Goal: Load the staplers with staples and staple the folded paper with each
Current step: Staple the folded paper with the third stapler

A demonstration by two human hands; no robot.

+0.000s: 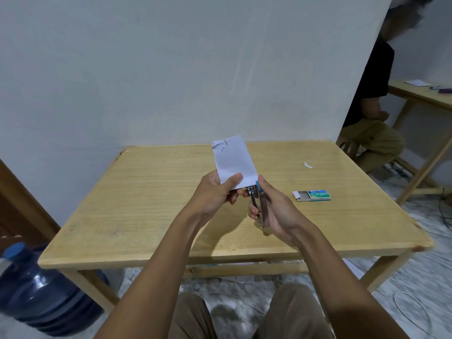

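Stapler (pixel 259 206) — R fingers (pixel 253 212); paper (pixel 233 161) — L fingers (pixel 234 195)

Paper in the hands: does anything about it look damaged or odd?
Yes. The paper, held by the left hand, has small tears and creases near its top left corner. A small white scrap lies apart on the table, right of the paper. The right hand grips a stapler.

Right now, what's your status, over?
Left hand pinches folded paper. Right hand grips stapler at paper's lower edge. Staple box on table, apart from hands.
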